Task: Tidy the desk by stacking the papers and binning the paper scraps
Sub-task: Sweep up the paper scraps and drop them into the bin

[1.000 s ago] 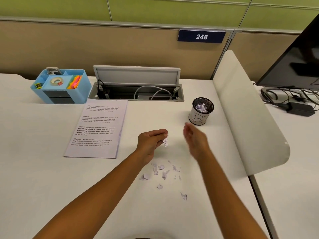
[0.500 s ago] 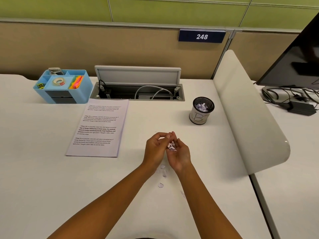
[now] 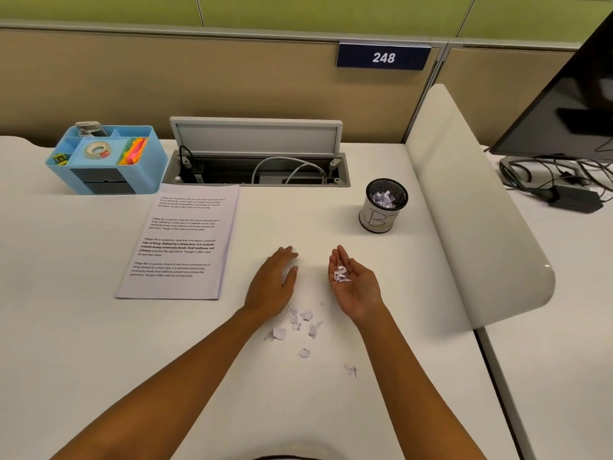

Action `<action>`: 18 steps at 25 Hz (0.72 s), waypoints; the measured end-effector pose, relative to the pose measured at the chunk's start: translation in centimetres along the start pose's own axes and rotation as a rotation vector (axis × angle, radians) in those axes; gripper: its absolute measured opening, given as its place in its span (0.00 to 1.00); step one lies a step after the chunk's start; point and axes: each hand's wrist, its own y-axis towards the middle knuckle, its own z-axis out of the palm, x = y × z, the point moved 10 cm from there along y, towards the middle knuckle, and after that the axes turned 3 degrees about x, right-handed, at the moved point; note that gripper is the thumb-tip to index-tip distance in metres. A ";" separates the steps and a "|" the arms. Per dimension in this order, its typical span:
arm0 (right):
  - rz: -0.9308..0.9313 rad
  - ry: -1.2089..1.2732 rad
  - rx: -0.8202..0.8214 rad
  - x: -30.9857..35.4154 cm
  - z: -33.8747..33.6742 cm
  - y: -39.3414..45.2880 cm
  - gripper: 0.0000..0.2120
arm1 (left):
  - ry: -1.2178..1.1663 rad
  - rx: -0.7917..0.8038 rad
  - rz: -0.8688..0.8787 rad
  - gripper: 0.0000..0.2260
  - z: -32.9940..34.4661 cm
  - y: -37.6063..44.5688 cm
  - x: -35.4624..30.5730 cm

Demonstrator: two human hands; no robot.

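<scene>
White torn paper scraps (image 3: 341, 273) are lying in the cupped palm of your right hand (image 3: 355, 283), which is facing up with its fingers relaxed and only lightly curved, carrying the bits rather than pinching them. Your left hand (image 3: 273, 283) is hovering palm down just beside it, fingers straight and together, holding nothing; whether it is touching the white desk (image 3: 99, 343) I cannot tell. More loose white scraps (image 3: 298, 327) are lying scattered on the desk just below and between your two wrists, with one small piece (image 3: 351, 370) sitting a little apart towards your right forearm. Beyond your right hand, and well apart from it, the round black mesh cup with the white hand-lettered label (image 3: 383, 207) is standing upright and already showing scraps inside. To the left of your left hand, the neat stack of printed white pages (image 3: 185, 240) is lying flat, its edges squared. Behind that stack the light blue plastic desk organiser (image 3: 106, 159) is sitting beside the open grey cable hatch (image 3: 258, 154).
</scene>
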 end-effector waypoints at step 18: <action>-0.565 -0.837 -0.005 18.0 12.2 2.6 0.32 | 0.290 0.001 0.171 0.21 1.2 -0.7 0.9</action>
